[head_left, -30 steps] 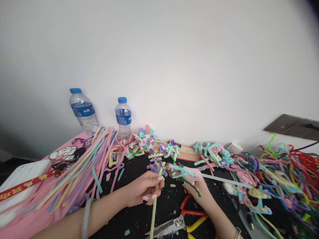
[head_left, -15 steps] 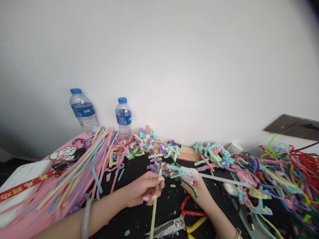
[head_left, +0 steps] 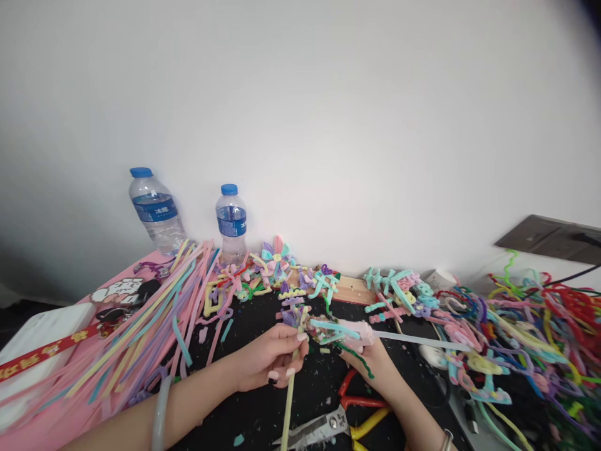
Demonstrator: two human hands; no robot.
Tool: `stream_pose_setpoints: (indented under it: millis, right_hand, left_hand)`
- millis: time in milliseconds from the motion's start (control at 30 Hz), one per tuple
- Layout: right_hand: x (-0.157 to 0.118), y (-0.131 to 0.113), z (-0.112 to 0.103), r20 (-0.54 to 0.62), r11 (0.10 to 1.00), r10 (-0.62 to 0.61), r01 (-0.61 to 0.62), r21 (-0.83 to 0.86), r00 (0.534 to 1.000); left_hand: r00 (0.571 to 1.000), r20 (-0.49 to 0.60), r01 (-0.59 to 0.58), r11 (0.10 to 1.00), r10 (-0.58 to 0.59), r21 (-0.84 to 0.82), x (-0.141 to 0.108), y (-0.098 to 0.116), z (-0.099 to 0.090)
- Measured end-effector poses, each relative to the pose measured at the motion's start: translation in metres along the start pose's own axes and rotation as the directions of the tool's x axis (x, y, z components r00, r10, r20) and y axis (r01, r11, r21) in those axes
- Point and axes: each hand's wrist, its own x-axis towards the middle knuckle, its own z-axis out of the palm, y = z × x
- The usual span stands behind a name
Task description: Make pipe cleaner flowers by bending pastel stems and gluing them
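Note:
My left hand (head_left: 277, 356) pinches a pale yellow pipe cleaner (head_left: 288, 407), whose long end hangs down toward the front edge. To its right, my right hand (head_left: 364, 357) is closed round a pink glue gun (head_left: 359, 334); a translucent glue stick (head_left: 417, 340) sticks out of its back to the right. Light blue and dark green (head_left: 357, 359) pipe cleaner pieces lie against the glue gun, and its nozzle is hidden among them, close to my left fingertips. Scissors (head_left: 328, 426) with red and yellow handles lie open on the black mat below my hands.
Two water bottles (head_left: 157, 210) (head_left: 231, 222) stand by the wall. Long pastel pipe cleaners (head_left: 141, 338) cover the pink surface at left. Shaped pieces (head_left: 277, 257) line the back; a colourful tangle (head_left: 563, 326) fills the right, below a wall socket (head_left: 551, 239).
The glue gun in my right hand has tilted and shifted slightly. My left hand stays nearly still with the yellow pipe cleaner. The whole view has moved slightly.

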Motion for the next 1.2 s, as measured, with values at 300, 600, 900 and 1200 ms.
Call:
stream_pose_setpoints:
  millis: [300,600,900,1200]
  right_hand:
    - [0.004,-0.006,0.002,-0.085,0.998,0.063,-0.063,-0.004,0.994]
    - [0.0,0.002,-0.001,-0.056,0.999,-0.009,0.007,-0.038,0.998]
    - [0.004,-0.008,0.001,-0.121,0.999,0.038,-0.042,-0.032,0.992]
    - [0.002,0.004,-0.004,-0.411,0.979,-0.07,-0.016,-0.203,0.909]
  left_hand:
    - [1.0,-0.022,0.011,1.0,-0.011,0.024,0.0,0.001,0.002]
    - [1.0,-0.017,0.003,1.0,-0.003,0.012,0.0,0.0,0.001]
    - [1.0,-0.008,-0.007,1.0,0.007,-0.005,0.0,0.0,0.0]
    - [1.0,-0.01,-0.004,1.0,0.004,-0.018,0.0,0.002,0.001]
